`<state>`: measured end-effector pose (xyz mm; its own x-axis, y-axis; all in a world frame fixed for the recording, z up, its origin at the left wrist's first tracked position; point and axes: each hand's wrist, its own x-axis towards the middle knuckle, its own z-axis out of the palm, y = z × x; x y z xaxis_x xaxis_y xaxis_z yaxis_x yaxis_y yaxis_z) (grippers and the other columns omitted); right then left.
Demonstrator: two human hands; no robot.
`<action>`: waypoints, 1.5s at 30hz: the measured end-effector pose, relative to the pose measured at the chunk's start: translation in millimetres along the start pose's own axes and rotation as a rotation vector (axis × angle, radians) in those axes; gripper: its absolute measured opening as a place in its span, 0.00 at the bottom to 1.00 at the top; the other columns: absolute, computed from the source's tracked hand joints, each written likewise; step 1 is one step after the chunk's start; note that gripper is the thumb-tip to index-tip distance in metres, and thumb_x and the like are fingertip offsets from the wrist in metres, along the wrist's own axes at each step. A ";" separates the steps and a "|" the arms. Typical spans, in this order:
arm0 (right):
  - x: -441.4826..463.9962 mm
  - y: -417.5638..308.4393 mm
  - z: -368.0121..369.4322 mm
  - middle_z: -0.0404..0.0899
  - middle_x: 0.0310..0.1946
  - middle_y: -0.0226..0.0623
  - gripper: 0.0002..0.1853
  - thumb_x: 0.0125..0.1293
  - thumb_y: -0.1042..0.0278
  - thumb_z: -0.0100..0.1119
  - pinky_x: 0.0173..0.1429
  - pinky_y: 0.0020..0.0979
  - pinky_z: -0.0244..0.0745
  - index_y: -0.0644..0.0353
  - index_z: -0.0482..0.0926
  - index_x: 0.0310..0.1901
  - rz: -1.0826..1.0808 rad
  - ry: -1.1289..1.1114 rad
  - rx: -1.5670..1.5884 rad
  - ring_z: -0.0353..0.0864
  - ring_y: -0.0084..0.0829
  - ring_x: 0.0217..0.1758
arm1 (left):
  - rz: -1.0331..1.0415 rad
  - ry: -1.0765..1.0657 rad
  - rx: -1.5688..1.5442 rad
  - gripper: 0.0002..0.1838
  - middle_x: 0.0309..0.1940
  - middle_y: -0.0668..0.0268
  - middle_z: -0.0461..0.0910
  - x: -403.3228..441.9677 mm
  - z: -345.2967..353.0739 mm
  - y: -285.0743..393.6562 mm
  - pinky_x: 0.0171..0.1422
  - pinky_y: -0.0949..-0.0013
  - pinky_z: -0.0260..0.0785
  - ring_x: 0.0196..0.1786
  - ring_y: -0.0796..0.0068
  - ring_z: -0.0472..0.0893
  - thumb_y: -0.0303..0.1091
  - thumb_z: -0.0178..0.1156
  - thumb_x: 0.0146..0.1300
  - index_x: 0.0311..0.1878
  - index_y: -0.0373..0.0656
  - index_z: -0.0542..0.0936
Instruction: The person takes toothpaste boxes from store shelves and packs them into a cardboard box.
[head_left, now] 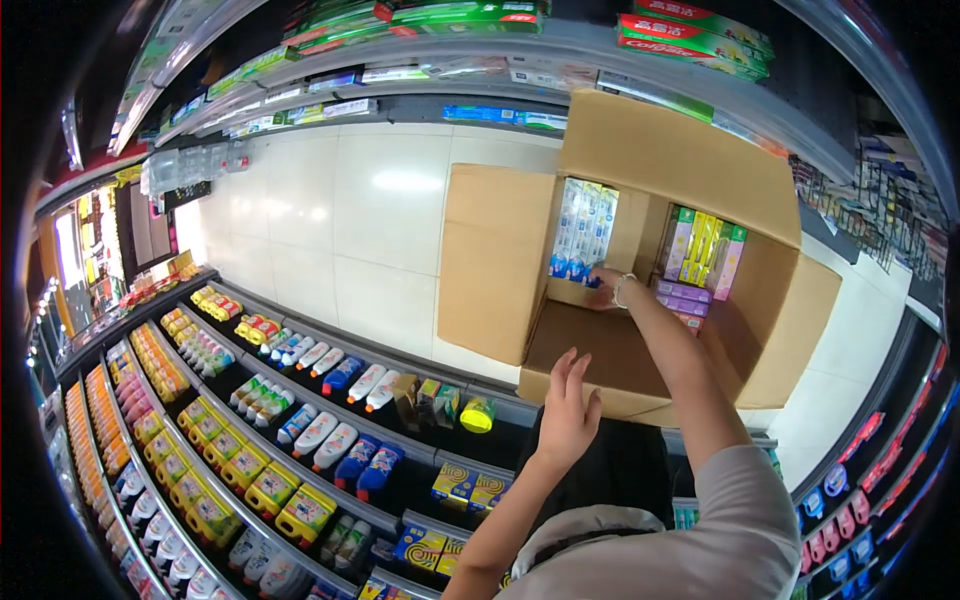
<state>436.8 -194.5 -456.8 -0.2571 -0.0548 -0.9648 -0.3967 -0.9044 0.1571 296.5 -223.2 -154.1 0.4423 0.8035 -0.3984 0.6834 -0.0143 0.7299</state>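
Note:
A large open cardboard box (680, 135) stands on the floor in front of me, its flaps folded out. Blue and white toothbrush packs (584, 228) stand upright at its left inner side. My right hand (605, 288), with a bracelet at the wrist, reaches in and touches the lower end of these packs; its fingers are partly hidden. Yellow, green and pink boxes (705, 245) stand in the right part, above a small stack of purple boxes (683, 296). My left hand (570, 415) hangs over the box's near edge, fingers extended, holding nothing.
Shelves with bottles (320, 435) and yellow jugs (305, 513) run along the lower left. Toothpaste boxes (690, 42) lie on the shelf at the top. Wrapped clear bottles (190, 168) are at the far left of the tiled floor (390, 205). Another rack (850, 515) stands at the right.

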 end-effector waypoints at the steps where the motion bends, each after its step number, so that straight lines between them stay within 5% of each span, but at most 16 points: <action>1: 29.4 11.8 -6.1 0.74 0.33 0.52 0.27 0.50 0.56 0.57 0.30 0.36 0.76 0.67 0.64 0.47 -0.107 -0.105 0.244 0.77 0.42 0.32 | -0.001 0.006 -0.001 0.26 0.55 0.47 0.59 -4.9 -3.2 -1.4 0.56 0.57 0.62 0.56 0.46 0.64 0.23 0.54 0.51 0.56 0.37 0.61; 3: 58.6 19.2 -14.5 0.74 0.35 0.52 0.31 0.50 0.57 0.58 0.33 0.37 0.77 0.66 0.59 0.51 -0.010 -0.170 0.346 0.78 0.44 0.34 | -0.019 0.009 -0.003 0.26 0.55 0.47 0.59 -15.7 -13.0 -3.2 0.56 0.58 0.62 0.56 0.46 0.64 0.23 0.54 0.51 0.55 0.37 0.61; 6: -21.8 5.9 -0.9 0.74 0.38 0.51 0.29 0.54 0.59 0.55 0.37 0.39 0.76 0.66 0.60 0.53 -0.055 0.042 0.101 0.77 0.41 0.39 | -0.016 0.028 -0.049 0.26 0.54 0.47 0.60 -29.3 -27.8 -11.4 0.57 0.58 0.60 0.57 0.46 0.62 0.22 0.54 0.51 0.55 0.37 0.61; 8: -34.2 0.7 -5.6 0.73 0.43 0.55 0.28 0.55 0.58 0.53 0.46 0.41 0.72 0.69 0.63 0.53 -0.129 0.158 -0.514 0.76 0.45 0.44 | -0.012 0.063 -0.094 0.25 0.54 0.46 0.60 -40.1 -39.9 -19.2 0.59 0.58 0.58 0.57 0.45 0.61 0.21 0.54 0.51 0.55 0.37 0.61; 9: -42.9 -0.6 -8.4 0.73 0.43 0.55 0.28 0.55 0.58 0.53 0.46 0.41 0.72 0.69 0.63 0.53 -0.155 0.166 -0.541 0.76 0.45 0.44 | 0.003 0.062 -0.089 0.25 0.54 0.46 0.60 -44.7 -47.8 -23.5 0.58 0.58 0.59 0.57 0.45 0.62 0.21 0.54 0.51 0.55 0.37 0.61; 12: -76.1 0.3 -18.7 0.71 0.50 0.48 0.26 0.55 0.53 0.50 0.57 0.40 0.65 0.62 0.70 0.51 -0.444 0.542 -1.563 0.71 0.44 0.52 | 0.055 0.112 -0.103 0.25 0.53 0.46 0.61 -62.2 -74.2 -40.8 0.57 0.58 0.60 0.55 0.45 0.64 0.22 0.54 0.51 0.54 0.37 0.61; 13: -89.2 -5.4 -18.1 0.70 0.50 0.51 0.25 0.55 0.55 0.48 0.56 0.38 0.65 0.62 0.70 0.51 -0.401 0.494 -1.538 0.69 0.46 0.54 | 0.074 0.110 -0.115 0.25 0.53 0.46 0.61 -70.4 -85.5 -46.1 0.57 0.58 0.61 0.55 0.44 0.64 0.22 0.54 0.51 0.54 0.37 0.61; 14: -74.1 2.0 -37.9 0.70 0.49 0.52 0.24 0.53 0.56 0.49 0.56 0.37 0.66 0.61 0.70 0.50 -0.639 0.590 -1.373 0.70 0.47 0.52 | 0.109 0.129 -0.099 0.24 0.52 0.47 0.62 -77.6 -100.2 -50.6 0.54 0.58 0.62 0.53 0.45 0.66 0.22 0.54 0.51 0.53 0.38 0.63; 17: -119.1 19.9 -24.2 0.75 0.41 0.49 0.18 0.54 0.62 0.48 0.50 0.38 0.69 0.61 0.72 0.45 -0.876 0.814 -1.208 0.75 0.46 0.45 | 0.167 0.145 -0.061 0.21 0.48 0.50 0.66 -107.4 -133.3 -83.9 0.50 0.57 0.64 0.48 0.47 0.69 0.24 0.53 0.52 0.52 0.40 0.65; 20: -189.4 50.0 41.1 0.76 0.32 0.43 0.15 0.53 0.67 0.51 0.42 0.33 0.72 0.60 0.72 0.44 -1.146 0.816 -0.966 0.77 0.37 0.35 | 0.163 0.055 0.006 0.20 0.43 0.52 0.70 -143.3 -161.9 -138.6 0.47 0.58 0.66 0.43 0.50 0.72 0.27 0.53 0.54 0.51 0.41 0.66; 28: -244.8 77.1 212.7 0.77 0.26 0.41 0.15 0.54 0.69 0.50 0.37 0.32 0.72 0.61 0.70 0.44 -1.352 0.592 -1.074 0.77 0.36 0.30 | -0.259 -0.189 -0.157 0.20 0.38 0.52 0.76 -237.5 -221.8 -239.0 0.49 0.64 0.66 0.45 0.55 0.75 0.43 0.47 0.61 0.48 0.38 0.71; 35: -237.8 69.6 315.7 0.77 0.28 0.41 0.16 0.53 0.68 0.52 0.41 0.30 0.72 0.62 0.71 0.44 -1.213 0.463 -1.235 0.77 0.33 0.34 | -0.305 -0.110 -0.264 0.21 0.36 0.52 0.77 -250.0 -269.6 -246.7 0.47 0.64 0.66 0.42 0.57 0.76 0.47 0.47 0.61 0.44 0.37 0.74; 36: -230.9 65.8 327.5 0.77 0.28 0.41 0.16 0.53 0.68 0.52 0.41 0.30 0.72 0.62 0.71 0.44 -1.223 0.456 -1.238 0.77 0.33 0.34 | -0.319 -0.044 -0.299 0.20 0.34 0.49 0.76 -252.4 -278.5 -246.6 0.46 0.61 0.66 0.41 0.53 0.75 0.47 0.47 0.61 0.37 0.36 0.74; 45: -170.2 4.4 500.7 0.78 0.31 0.43 0.18 0.54 0.60 0.52 0.44 0.36 0.71 0.60 0.72 0.44 -1.202 0.235 -1.710 0.77 0.40 0.38 | -0.462 0.122 -0.258 0.21 0.35 0.47 0.76 -215.9 -364.3 -324.3 0.47 0.59 0.65 0.42 0.51 0.75 0.46 0.46 0.60 0.37 0.34 0.74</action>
<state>37.6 22.7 -186.4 -0.4086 0.7980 -0.4429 0.8047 0.0860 -0.5875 -232.3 -175.2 -102.4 0.0484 0.7554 -0.6535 0.6193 0.4907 0.6130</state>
